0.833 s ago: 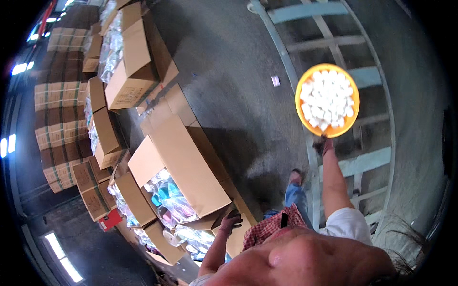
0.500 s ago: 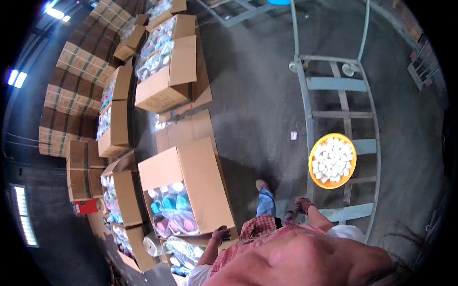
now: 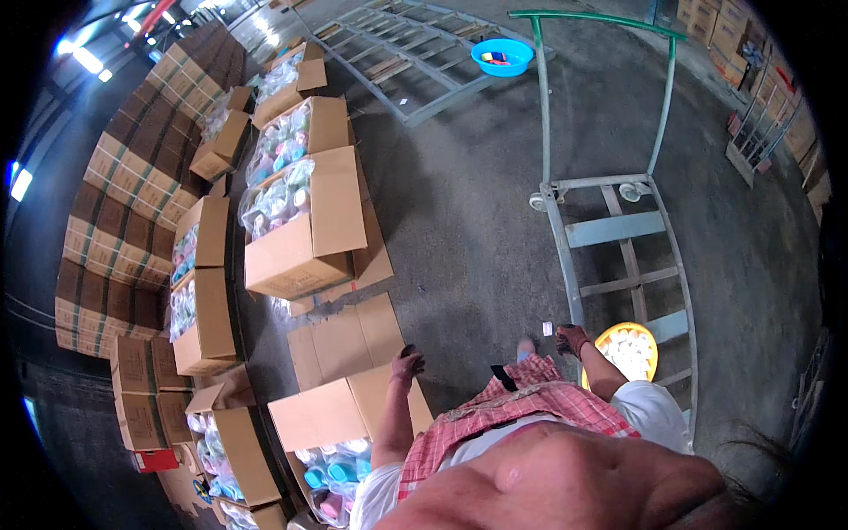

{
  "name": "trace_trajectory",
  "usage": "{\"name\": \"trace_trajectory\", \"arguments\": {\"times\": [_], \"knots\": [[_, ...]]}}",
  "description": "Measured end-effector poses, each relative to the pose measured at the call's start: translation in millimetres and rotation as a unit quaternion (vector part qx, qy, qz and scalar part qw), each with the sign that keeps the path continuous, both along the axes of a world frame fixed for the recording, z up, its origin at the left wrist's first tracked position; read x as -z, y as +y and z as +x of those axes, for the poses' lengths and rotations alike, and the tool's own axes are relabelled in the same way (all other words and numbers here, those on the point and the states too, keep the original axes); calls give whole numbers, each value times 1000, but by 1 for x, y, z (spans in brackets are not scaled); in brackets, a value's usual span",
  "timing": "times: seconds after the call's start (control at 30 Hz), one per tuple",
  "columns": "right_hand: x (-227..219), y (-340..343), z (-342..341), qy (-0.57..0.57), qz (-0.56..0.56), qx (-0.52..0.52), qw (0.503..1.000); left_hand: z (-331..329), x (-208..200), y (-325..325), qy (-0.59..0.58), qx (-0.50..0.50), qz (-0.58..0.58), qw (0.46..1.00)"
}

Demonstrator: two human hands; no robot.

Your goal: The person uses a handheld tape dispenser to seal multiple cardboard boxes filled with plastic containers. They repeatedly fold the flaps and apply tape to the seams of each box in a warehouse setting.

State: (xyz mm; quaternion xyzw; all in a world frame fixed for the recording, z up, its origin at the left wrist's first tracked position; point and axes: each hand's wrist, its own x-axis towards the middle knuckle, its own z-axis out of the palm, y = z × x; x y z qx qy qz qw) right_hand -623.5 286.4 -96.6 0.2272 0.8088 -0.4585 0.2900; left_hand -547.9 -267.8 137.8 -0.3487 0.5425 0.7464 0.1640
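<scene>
My left hand (image 3: 407, 363), in a dark reddish glove, hangs in the air just beyond the open carton (image 3: 309, 409) beside me. Its fingers are curled in, and nothing shows in them. That carton holds bagged bottles (image 3: 340, 468) with blue and pink parts. My right hand (image 3: 572, 340), gloved alike, is raised near the yellow-orange basin (image 3: 654, 361), apart from it. The fingers of this hand are also bent inward, with no object visible. Small white pieces (image 3: 630, 347) fill the basin, which sits on a flat metal cart (image 3: 616, 231); my right arm covers its near side.
Open cartons of bagged bottles (image 3: 300, 225) line the left, before tall stacks of closed cartons (image 3: 132, 190). Flattened cardboard (image 3: 344, 340) lies on the floor. Ahead are the cart's green handle (image 3: 609, 25), a blue basin (image 3: 502, 57) and a metal frame (image 3: 424, 110). Another trolley (image 3: 760, 141) stands right.
I have moved and my view has tilted up, so the carton and basin sit lower. My left hand has come away from the carton's edge; both hands are raised forward. The blue basin shows fully.
</scene>
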Motion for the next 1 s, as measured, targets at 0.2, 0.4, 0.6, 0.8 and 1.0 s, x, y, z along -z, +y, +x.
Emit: {"name": "trace_trajectory", "arguments": {"times": [0.2, 0.4, 0.6, 0.8, 1.0], "knots": [[-169, -171, -102, -128, 100, -467, 869, -62, -16, -72, -26, -66, -45, 996], [-164, -138, -312, -133, -22, -145, 980, -120, 5, -106, -84, 29, -197, 976], [-130, -192, -551, -82, -147, 3, 986, -212, -10, -101, -170, -51, -157, 972], [-203, -353, -649, -1, -169, -130, 977, -355, 5, -131, -287, -51, -132, 947], [-174, -348, -777, -53, -69, -368, 926, -616, 58, -207, -112, -120, 7, 986]]}}
